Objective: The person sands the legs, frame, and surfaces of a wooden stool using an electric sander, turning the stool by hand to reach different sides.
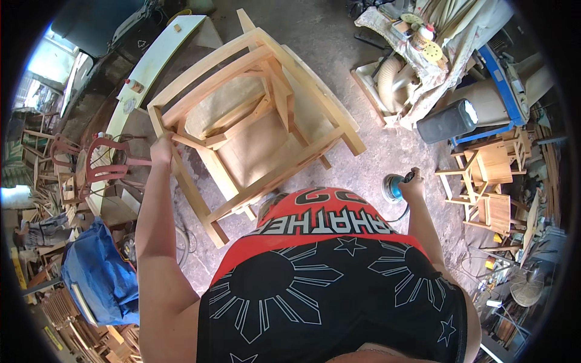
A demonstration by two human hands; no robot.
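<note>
My left hand (162, 149) grips the frame of an unfinished wooden chair (236, 181) at its left side. The chair is tilted before me, and its underside or inner framing faces up. A pale board (313, 104) shows behind the chair's right-hand rail. Out to the right, my right hand (413, 185) is closed around the grip of a teal and black power sander (394, 187). The sander's round pad faces away from my hand, clear of the chair. Its cord runs back under my forearm.
A long pale curved board (150, 68) with a glue bottle (134, 85) arcs along the left. Red plastic chairs (106, 159) and a blue tarp (102, 272) stand nearer. At right are a cloth-covered bench (435, 86), a black speaker-like box (447, 121) and wooden chairs (490, 211).
</note>
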